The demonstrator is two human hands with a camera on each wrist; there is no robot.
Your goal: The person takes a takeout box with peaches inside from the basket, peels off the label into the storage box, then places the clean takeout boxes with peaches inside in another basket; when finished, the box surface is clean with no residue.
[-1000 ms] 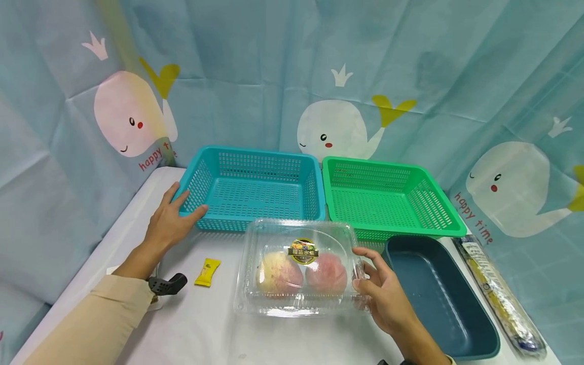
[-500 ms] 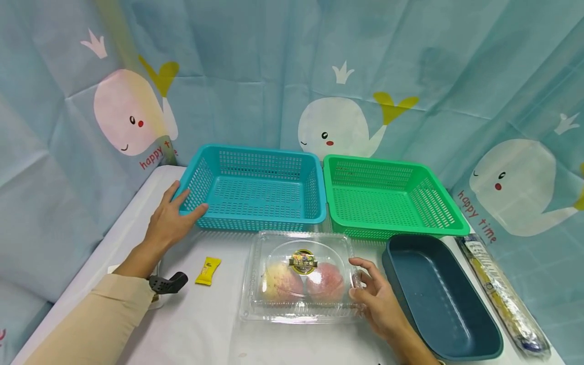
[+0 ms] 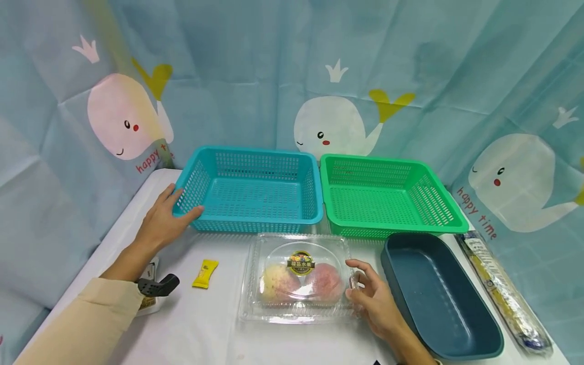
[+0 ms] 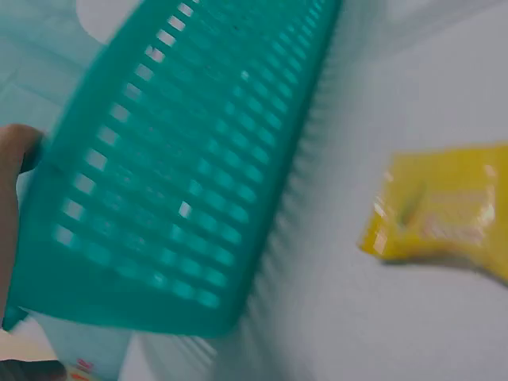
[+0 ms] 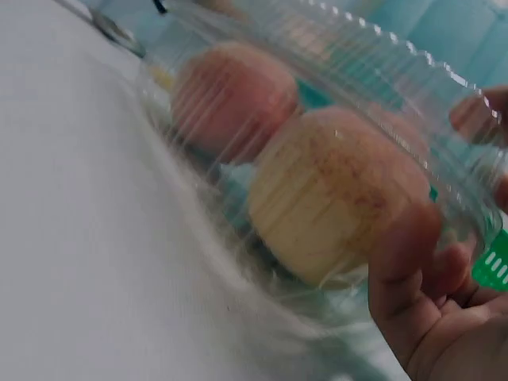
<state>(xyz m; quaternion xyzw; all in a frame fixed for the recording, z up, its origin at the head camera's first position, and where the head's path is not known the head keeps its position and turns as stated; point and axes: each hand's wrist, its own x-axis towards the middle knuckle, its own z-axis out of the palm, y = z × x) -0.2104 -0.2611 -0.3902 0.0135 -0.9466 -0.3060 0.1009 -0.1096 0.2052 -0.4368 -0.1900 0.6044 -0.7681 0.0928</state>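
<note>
Two peaches (image 3: 279, 285) sit side by side in a clear plastic box (image 3: 298, 281), and my right grip (image 3: 371, 301) has hold of that box at its right end. My thumb and fingers bend round the end, a little way apart, with the edge of the box between them. A black and gold sticker (image 3: 301, 262) with bright fruit on it is on the lid. The box is over the near middle part of the white table (image 3: 191, 334), in front of the blue basket (image 3: 257, 221) and the green basket (image 3: 397, 229). I cannot tell if its whole bottom touches the table.

My left grip (image 3: 159, 220) touches the near left corner of the blue basket. It is spread wide, with the thumb at the front rim and the other fingers at the left side.

One small yellow packet (image 3: 205, 274) lies on the table between my left sleeve (image 3: 91, 317) and the box, touching neither. Some white thing (image 3: 150, 306) is partly hidden by my left arm, so I cannot tell what it is. A deep, dark blue tub (image 3: 440, 294) is just beside my right grip. Past it, a long shiny packet (image 3: 504, 294) with yellow on it lies along the right edge of the table. Behind it all hangs a pale blue curtain (image 3: 242, 96) with whales (image 3: 330, 124) and the words "happy time".
</note>
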